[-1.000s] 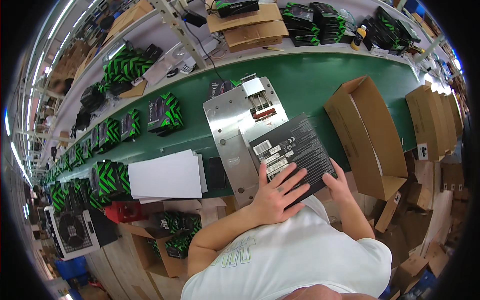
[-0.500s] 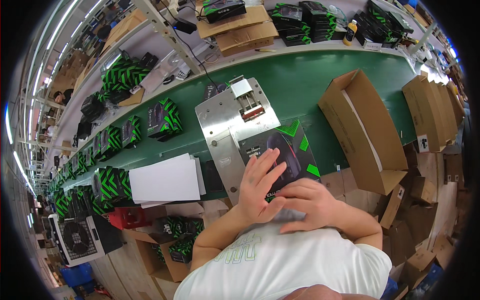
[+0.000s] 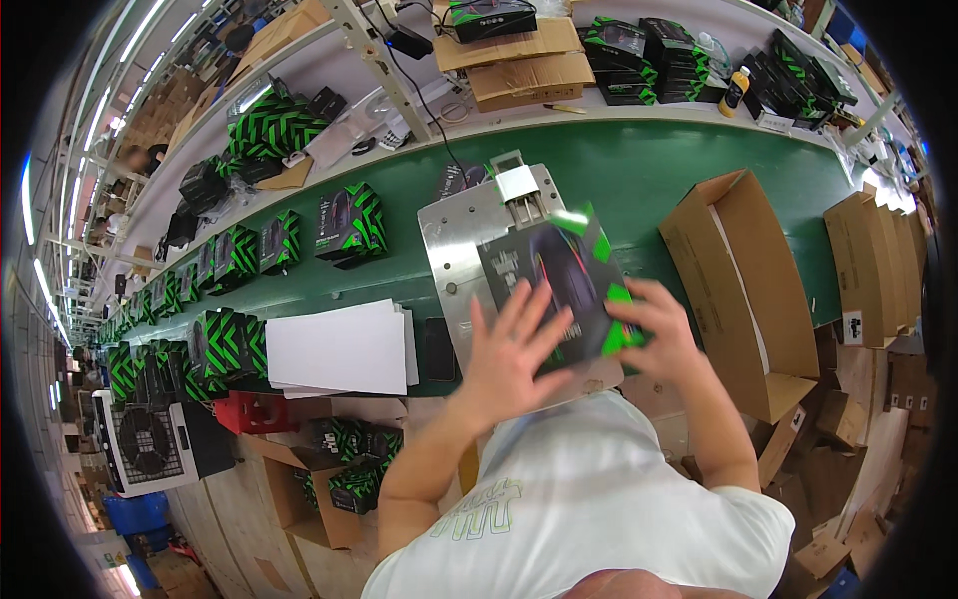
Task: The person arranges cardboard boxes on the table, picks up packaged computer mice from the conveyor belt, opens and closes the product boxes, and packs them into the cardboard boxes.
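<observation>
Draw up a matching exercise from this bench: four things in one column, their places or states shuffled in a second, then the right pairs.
1. Black-and-green rectangular box nearest the right hand
2. White flat paper stack
3. Long brown cardboard carton
4. Small yellow bottle

A. On the pale shelf
B. Open, right of the right hand
C. Over the silver metal plate
D. Left of the left hand

Pairs: 1-C, 2-D, 3-B, 4-A

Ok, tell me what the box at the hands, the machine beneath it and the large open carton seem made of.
Box: probably coated card, fairly glossy; a bright glint shows at its top edge.
Machine: metal, steel or aluminium unclear, with a satin sheen; its grey top catches reflections.
Carton: likely corrugated cardboard, matte; brown walls, folded flap, no shine.
</observation>
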### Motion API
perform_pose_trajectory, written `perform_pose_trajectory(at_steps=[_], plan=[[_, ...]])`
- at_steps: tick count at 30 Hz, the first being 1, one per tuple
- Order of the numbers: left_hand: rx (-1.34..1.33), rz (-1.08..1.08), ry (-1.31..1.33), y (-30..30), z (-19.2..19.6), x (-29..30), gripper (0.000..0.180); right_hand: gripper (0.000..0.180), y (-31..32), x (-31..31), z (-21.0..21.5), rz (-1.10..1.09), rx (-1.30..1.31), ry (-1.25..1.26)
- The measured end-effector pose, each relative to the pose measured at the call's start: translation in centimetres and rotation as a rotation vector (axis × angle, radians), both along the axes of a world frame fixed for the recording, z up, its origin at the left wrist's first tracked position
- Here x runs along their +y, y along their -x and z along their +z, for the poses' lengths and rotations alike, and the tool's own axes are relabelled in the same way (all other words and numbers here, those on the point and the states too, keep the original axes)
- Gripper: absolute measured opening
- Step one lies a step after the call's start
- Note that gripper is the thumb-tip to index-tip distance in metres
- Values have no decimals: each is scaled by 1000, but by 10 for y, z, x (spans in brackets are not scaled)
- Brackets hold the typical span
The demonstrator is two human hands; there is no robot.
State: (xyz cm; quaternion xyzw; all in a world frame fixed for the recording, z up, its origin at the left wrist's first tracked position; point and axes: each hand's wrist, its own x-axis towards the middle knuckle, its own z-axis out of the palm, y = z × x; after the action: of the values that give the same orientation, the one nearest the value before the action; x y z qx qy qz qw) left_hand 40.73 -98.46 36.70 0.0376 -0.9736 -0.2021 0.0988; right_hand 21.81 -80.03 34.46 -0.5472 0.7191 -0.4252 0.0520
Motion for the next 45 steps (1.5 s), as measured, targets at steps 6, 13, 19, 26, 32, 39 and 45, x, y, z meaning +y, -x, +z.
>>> perform_pose_trajectory(at_steps=[6, 13, 19, 26, 32, 39, 45], plan=[[65, -29, 37, 10, 0, 19, 71, 70, 35, 17, -24, 104, -488, 98], [283, -55, 189, 18, -6, 2, 54, 70, 24, 114, -98, -49, -1608, 666], [-21, 120, -189, 33, 15, 53, 58, 98, -35, 88, -36, -217, -1082, 685], [119, -138, -24, 56, -7, 21, 66, 87, -18, 91, -11, -32, -144, 18], [207, 271, 326, 65, 0, -55, 76, 76, -22, -13, -33, 7, -146, 254], [206, 86, -37, 91, -8, -39, 66, 93, 0, -6, -29, 11, -86, 202], [787, -698, -1638, 57, -55, -93, 62, 127, -48, 37, -35, -17, -451, 410]])
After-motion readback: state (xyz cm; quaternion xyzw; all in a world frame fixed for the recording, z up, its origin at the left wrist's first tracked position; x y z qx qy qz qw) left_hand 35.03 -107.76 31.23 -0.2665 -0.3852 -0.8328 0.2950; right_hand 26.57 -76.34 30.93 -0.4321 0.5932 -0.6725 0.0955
